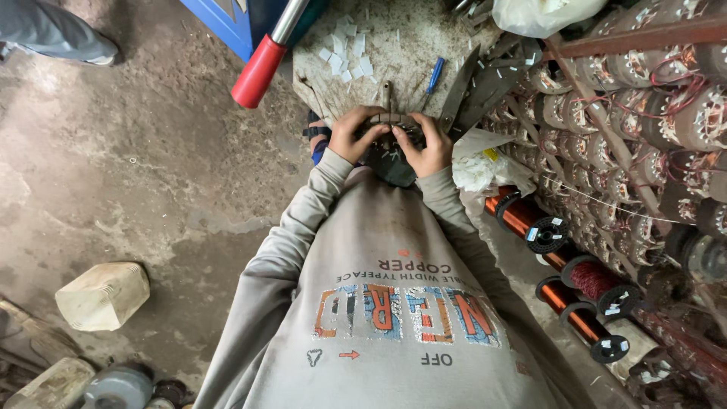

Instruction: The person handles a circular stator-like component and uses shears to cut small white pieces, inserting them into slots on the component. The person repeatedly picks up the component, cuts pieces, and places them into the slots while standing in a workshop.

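Two hands meet at upper centre of the frame: the left hand (350, 133) and right hand (426, 144) each close their grip on opposite sides of a dark round stator (389, 151), held at the near edge of the worktop (401, 45). Scissors (459, 89) and a blue pen (433, 77) lie just above; white paper slips (344, 49) scatter further up. Copper wire spools (556, 265) occupy the lower right.
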